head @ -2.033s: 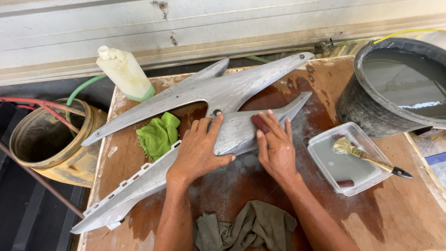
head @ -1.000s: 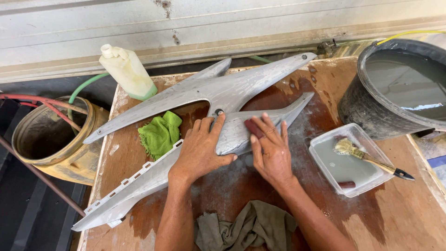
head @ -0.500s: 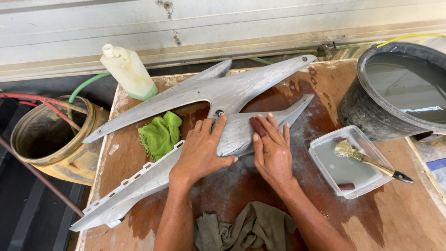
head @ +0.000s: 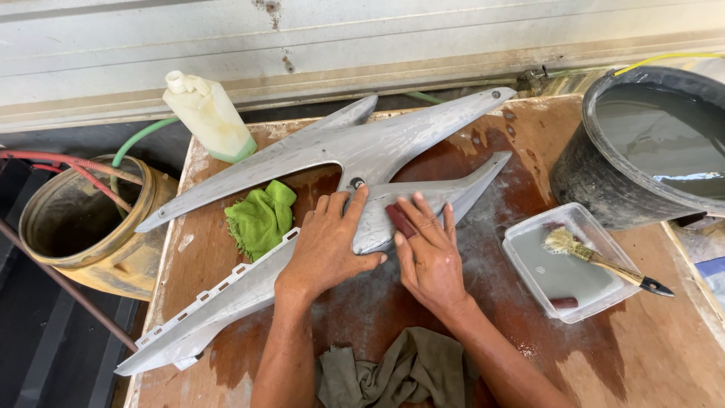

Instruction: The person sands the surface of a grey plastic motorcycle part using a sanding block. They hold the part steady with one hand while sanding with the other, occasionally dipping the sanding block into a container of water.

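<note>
A long grey plastic fairing panel [head: 226,291] lies diagonally on a wet wooden table [head: 604,355]. My left hand [head: 325,245] is spread flat on its middle and presses it down. My right hand [head: 427,253] lies flat on the panel just to the right, fingers pinning a small dark red sanding pad [head: 399,220] against the grey surface. A second, larger grey panel [head: 355,147] rests behind the first one.
A green cloth [head: 259,217] lies left of my hands, an olive rag [head: 408,366] at the near edge. A clear tray [head: 568,264] with murky water holds a brush [head: 596,259]. A black bucket [head: 642,143] of water stands right; a pale bottle [head: 208,117] and yellow pail [head: 83,227] left.
My right hand with the sanding pad has slid left and toward me along the panel. My left hand has stayed in place.
</note>
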